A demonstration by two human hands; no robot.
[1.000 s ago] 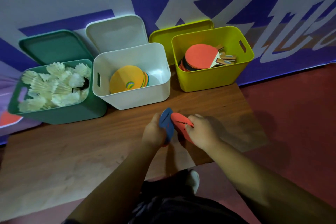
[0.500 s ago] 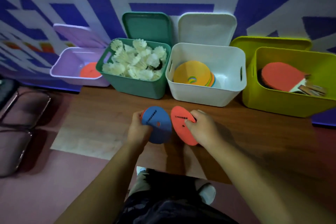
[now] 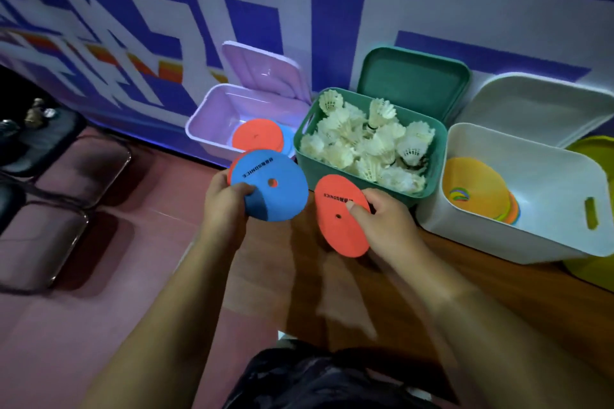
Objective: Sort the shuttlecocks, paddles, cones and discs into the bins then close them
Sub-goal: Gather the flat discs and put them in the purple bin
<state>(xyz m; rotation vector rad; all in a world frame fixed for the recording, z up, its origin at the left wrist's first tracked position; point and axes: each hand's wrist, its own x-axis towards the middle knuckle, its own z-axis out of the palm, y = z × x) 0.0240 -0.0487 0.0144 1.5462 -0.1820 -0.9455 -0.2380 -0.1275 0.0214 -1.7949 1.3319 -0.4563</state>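
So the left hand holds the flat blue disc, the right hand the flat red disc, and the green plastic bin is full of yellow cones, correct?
Not quite: the head view shows the green plastic bin full of white feather shuttlecocks. The left hand does hold the flat blue disc, the right hand the flat red disc.

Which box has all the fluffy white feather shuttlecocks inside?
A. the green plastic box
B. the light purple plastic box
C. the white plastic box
A: the white feather shuttlecocks are piled in the green plastic box. The light purple plastic box holds flat discs, and the white plastic box holds yellow cones.
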